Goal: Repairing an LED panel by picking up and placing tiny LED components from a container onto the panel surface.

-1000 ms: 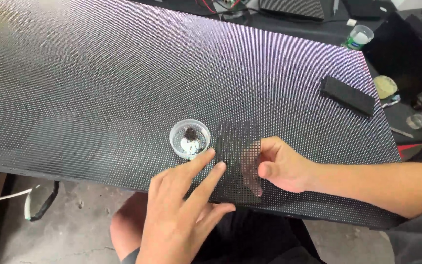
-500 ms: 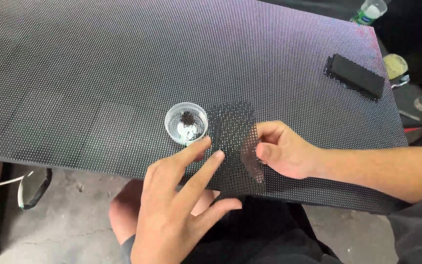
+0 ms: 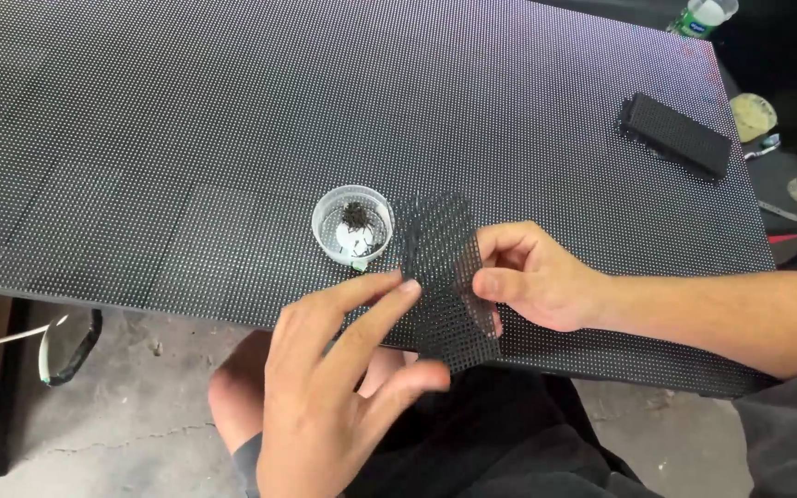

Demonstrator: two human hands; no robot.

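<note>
I saw little change; my right hand (image 3: pixel 546 281) still pinched the mesh piece (image 3: pixel 445 277); left hand (image 3: pixel 334 378), fingers spread, touched its edge, holding nothing.

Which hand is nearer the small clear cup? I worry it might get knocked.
Left. The left hand reaches from just below the clear cup, its fingers close beside it. The right hand sits farther right, across the black mesh piece.

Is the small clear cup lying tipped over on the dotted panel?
No. The small clear cup stands upright on the dotted panel, its open mouth facing up, left of the mesh piece.
</note>
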